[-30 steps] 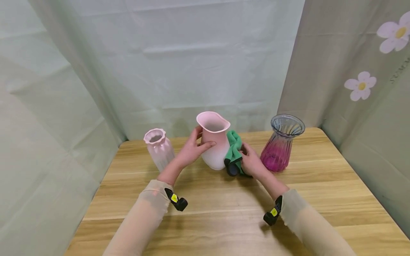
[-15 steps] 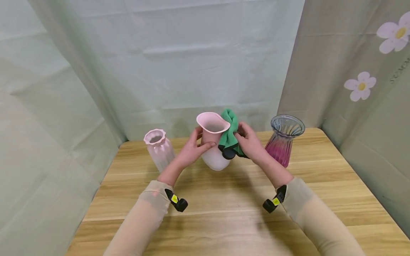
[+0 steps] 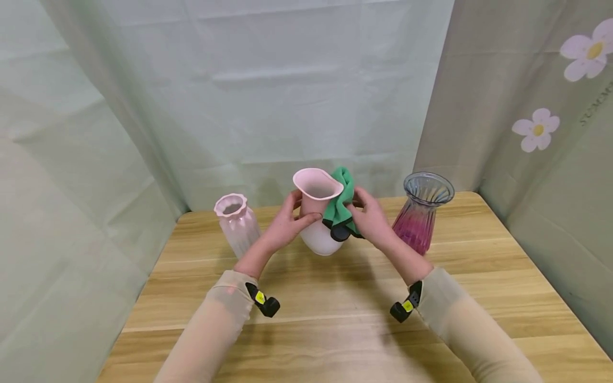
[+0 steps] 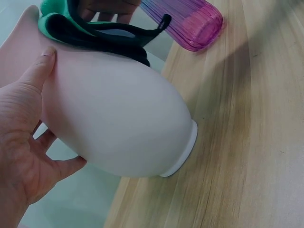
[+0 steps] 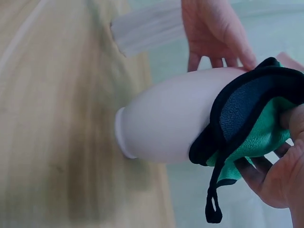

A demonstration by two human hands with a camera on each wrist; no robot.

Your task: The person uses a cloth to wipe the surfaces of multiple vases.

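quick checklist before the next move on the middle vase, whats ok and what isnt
1. Middle vase held by the left hand: ok.
2. Green cloth gripped in the right hand: ok.
3. Cloth against the middle vase: ok, at its side below the rim.
4. Small fluted vase apart from the middle one: ok.
5. Glass vase untouched by the right forearm: cannot tell, they overlap in the head view.

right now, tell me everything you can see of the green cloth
The green cloth looks soft and fuzzy, with black edging, a dark blue-grey patch and a thin black loop at one edge. It is bunched and folded, held above the table by the right hand, and it touches the upper side of the pink-and-white vase. The fingers hide part of it.
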